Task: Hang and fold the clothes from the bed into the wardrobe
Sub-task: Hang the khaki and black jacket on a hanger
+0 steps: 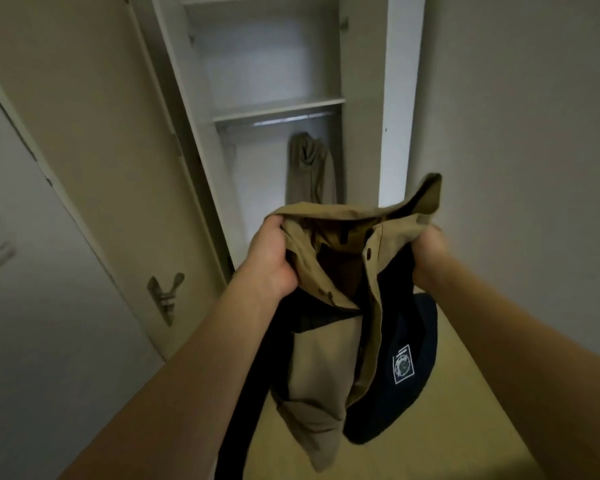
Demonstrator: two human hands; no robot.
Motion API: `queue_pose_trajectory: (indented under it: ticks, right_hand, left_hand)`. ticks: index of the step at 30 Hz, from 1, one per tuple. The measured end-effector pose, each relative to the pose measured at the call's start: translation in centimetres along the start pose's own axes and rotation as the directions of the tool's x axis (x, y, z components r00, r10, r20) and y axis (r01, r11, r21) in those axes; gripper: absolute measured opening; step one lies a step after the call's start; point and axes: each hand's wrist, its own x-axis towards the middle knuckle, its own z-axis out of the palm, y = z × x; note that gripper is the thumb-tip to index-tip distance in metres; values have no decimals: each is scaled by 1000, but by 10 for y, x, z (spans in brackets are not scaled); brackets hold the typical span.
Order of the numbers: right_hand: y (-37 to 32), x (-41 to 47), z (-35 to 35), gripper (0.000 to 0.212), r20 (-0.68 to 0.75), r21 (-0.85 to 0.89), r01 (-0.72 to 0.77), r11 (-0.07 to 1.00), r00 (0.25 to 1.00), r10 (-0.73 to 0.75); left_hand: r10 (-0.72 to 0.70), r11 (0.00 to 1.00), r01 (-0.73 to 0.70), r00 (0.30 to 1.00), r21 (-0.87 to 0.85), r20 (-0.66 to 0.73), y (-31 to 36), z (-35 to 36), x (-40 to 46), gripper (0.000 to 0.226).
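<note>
So the person is standing in front of the open wardrobe [267, 98], holding a bundle of clothes out in both hands. The left hand [271, 258] is curling round one side of the tan shirt [329, 341] near its collar, and the right hand [426, 254] is gripping the other side, though its fingers are mostly hiding behind the cloth. A dark navy garment [395, 375] with a small white logo is hanging in the same bundle, and a dark strip is trailing down past the left forearm; I can't tell if that's part of it or something separate. Both pieces are dangling lengthwise, straight down from the hands. The thing that matters for the next move, I reckon, is the rail [284, 120] under the shelf [278, 107]: it's sitting ahead of and above the hands, running left to right, with the left hand looking slightly nearer the opening. Count-wise: two garments in hand, one grey-beige hooded top [309, 168] already hanging at the rail's right end, one rail.
</note>
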Motion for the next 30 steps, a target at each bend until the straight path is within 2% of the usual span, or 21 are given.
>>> queue_pose_trajectory:
  ticks: [2, 5, 10, 13, 15, 16, 18, 20, 22, 23, 24, 25, 26, 28, 30]
  right_hand:
    - [6, 35, 16, 29, 17, -3, -127, 992, 992, 127]
    - [10, 96, 51, 28, 33, -88, -185, 979, 981, 189]
    - [14, 186, 108, 30, 146, -261, -261, 929, 941, 305]
    - [5, 236, 142, 31, 155, -170, -224, 960, 956, 251]
    - [3, 267, 164, 31, 297, -81, -271, 959, 912, 283]
    - [4, 282, 175, 34, 376, -89, -290, 953, 876, 301]
    - [19, 325, 194, 58, 445, -254, -224, 941, 836, 320]
    - [34, 370, 209, 79, 424, -473, -50, 880, 862, 277]
    - [48, 419, 218, 90, 371, -646, 42, 762, 890, 265]
    - [54, 444, 223, 87, 344, -731, 57, 680, 891, 296]
    - [58, 467, 229, 74, 325, -805, 64, 590, 879, 349]
    - [59, 489, 236, 56, 276, -850, 30, 526, 876, 395]
    - [58, 510, 246, 37, 213, -861, -20, 508, 893, 397]
    - [56, 553, 272, 19, 91, -797, -105, 594, 953, 290]
    - [47, 596, 307, 21, 45, -667, -106, 738, 982, 182]
  left_hand:
    - [7, 1000, -7, 1000, 27, -6, 5, 0, 42, 39]
    - [25, 1000, -25, 996, 5, -80, 18, 4, 112, 36]
    - [39, 996, -48, 990, -69, -135, 35, 10, 230, 33]
    - [-8, 991, -18, 980, -131, -199, 46, 16, 296, 34]
    - [-34, 985, -8, 970, -171, -241, 53, 18, 338, 31]
    - [-34, 984, -13, 966, -179, -256, 57, 18, 359, 32]
    - [-25, 983, -24, 966, -183, -258, 66, 15, 402, 33]
    - [-5, 979, -46, 968, -200, -249, 79, 14, 446, 30]
    - [11, 974, -68, 966, -215, -257, 92, 9, 496, 29]
    - [20, 973, -79, 965, -216, -260, 98, 4, 520, 28]
    - [31, 973, -88, 966, -216, -255, 104, -1, 543, 27]
    - [37, 972, -91, 970, -216, -242, 111, -5, 566, 27]
    - [37, 973, -88, 973, -214, -229, 118, -9, 589, 28]
    - [29, 978, -71, 977, -196, -213, 133, -16, 633, 30]
    - [24, 986, -55, 980, -155, -197, 148, -24, 678, 33]
